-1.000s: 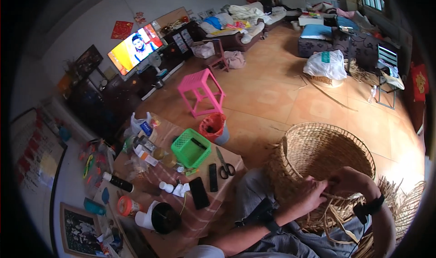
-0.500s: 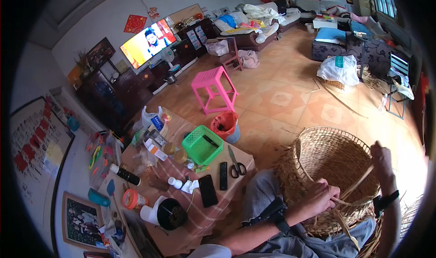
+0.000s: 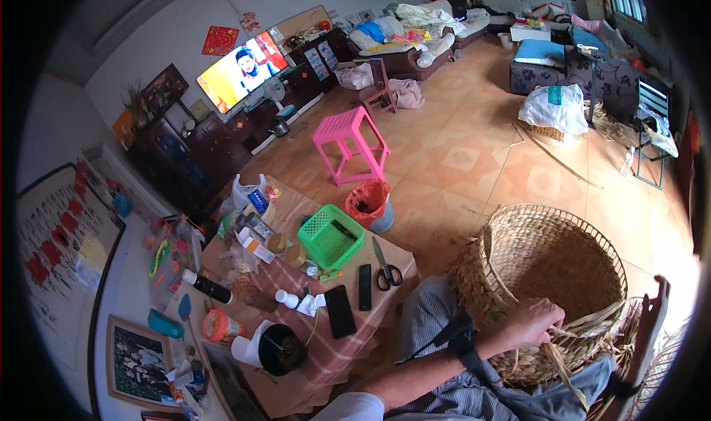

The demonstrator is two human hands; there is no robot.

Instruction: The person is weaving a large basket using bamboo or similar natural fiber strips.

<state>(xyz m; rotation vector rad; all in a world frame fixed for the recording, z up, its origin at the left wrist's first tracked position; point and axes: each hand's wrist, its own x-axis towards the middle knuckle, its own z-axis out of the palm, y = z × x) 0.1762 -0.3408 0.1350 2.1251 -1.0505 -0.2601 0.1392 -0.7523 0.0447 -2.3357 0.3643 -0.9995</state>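
With our left hand (image 3: 529, 323) gripping straw strands (image 3: 574, 339) at the near rim of the basket (image 3: 544, 273) on our lap, and our right hand (image 3: 655, 306) raised edge-on, grip unclear, a hard pull could snap them.

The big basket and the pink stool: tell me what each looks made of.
Basket: seemingly woven straw or dried grass, tan and matte, with visible plaited rows and loose strands at the left hand. Pink stool: probably moulded plastic, given its uniform bright colour and smooth look.
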